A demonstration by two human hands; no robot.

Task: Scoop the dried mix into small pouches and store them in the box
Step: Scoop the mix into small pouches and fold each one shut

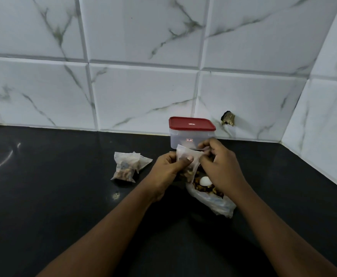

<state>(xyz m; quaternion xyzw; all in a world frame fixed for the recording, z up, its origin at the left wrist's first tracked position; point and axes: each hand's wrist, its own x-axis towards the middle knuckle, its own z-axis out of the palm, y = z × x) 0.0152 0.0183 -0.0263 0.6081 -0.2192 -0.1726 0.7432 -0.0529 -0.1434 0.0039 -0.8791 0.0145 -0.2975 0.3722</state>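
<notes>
Currently: small pouch (183, 151), part-filled, sits over the open bag of dried mix (213, 198); white scoop (205, 180) lies in the bag. Left hand (166, 171) and right hand (222, 166) both pinch the pouch. Filled pouches (126, 166) lie left on the worktop (64, 186); lidded box (191, 134) stands behind.

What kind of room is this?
Probably a kitchen: a dark countertop against marble-look wall tiles, a red-lidded box, and a small pouch held over a bag of dried mix.
</notes>
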